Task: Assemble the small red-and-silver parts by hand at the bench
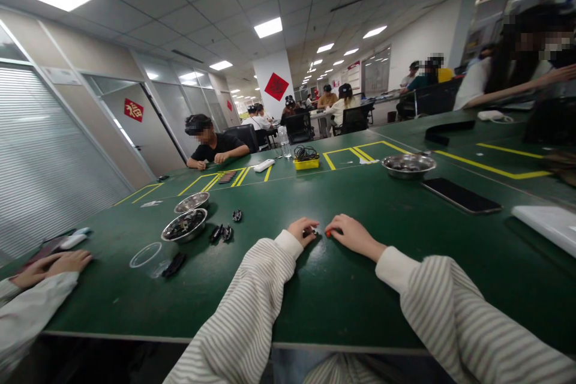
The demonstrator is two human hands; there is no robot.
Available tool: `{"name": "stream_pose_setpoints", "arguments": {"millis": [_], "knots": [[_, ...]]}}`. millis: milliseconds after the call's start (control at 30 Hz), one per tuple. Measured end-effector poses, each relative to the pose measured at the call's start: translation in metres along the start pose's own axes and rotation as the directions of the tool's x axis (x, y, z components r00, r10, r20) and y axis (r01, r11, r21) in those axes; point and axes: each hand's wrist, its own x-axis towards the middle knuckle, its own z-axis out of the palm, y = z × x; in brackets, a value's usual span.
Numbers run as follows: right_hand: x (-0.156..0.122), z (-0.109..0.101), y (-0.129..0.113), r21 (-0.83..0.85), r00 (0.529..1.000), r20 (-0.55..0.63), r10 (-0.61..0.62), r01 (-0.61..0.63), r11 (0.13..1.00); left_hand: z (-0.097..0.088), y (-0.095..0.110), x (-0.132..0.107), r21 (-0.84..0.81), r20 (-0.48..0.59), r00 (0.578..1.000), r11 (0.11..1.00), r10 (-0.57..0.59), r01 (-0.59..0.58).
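Note:
My left hand rests low over the green table, fingers curled around a small dark piece with a light spot, too small to name. Close by on the right, my right hand pinches a small orange-red piece between thumb and fingertips. A narrow gap separates the two hands. Left of them lie several black plastic parts and one more black part. A metal bowl of black parts stands further left, with a second metal bowl behind it.
Beside a black piece sits a clear plastic cup. On the right are a phone, another metal bowl and a white box. A yellow tray holds cables. Another person's hands rest at the left edge.

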Motion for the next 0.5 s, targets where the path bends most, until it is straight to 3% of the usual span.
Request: {"name": "stream_pose_setpoints", "arguments": {"millis": [133,333,500], "knots": [[-0.0003,-0.0004,-0.0012,0.001,0.999,0.031,-0.01,0.01,1.0,0.0009,0.0087,-0.0009,-0.003,-0.011,1.0,1.0,0.004,-0.004],[-0.0016,-0.0012,-0.0032,0.009,1.0,0.016,0.006,-0.006,1.0,-0.0036,0.0067,0.001,0.174,-0.042,0.995,0.981,-0.085,0.091],[0.0001,-0.001,-0.0003,0.034,1.0,0.023,-0.008,0.007,0.999,-0.0027,0.0046,0.0013,0.174,-0.024,0.998,0.983,-0.059,0.062]]}}
